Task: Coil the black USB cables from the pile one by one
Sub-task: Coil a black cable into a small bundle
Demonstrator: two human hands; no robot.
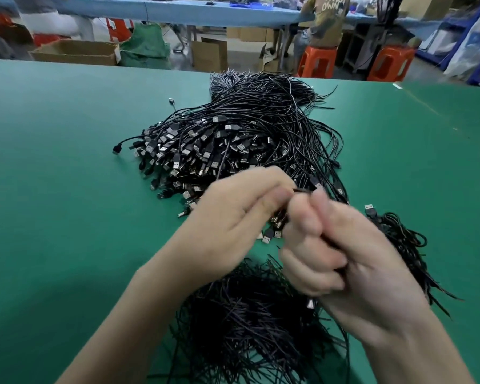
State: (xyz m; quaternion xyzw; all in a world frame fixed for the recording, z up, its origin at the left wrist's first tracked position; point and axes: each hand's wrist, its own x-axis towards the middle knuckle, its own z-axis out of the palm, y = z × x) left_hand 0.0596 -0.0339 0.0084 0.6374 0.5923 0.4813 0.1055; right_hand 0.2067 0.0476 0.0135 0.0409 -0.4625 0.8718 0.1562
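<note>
Clearly early: the far pile [233,134] is huge, and only a small bunch [402,242], seemingly coiled, lies right. Left hand [233,217] pinches one cable [302,190]; right hand [349,261] curls round its loops, just near of the pile.

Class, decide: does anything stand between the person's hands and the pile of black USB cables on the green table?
Nothing visible does. The left hand and right hand hold one cable between them, right at the near edge of the pile.
</note>
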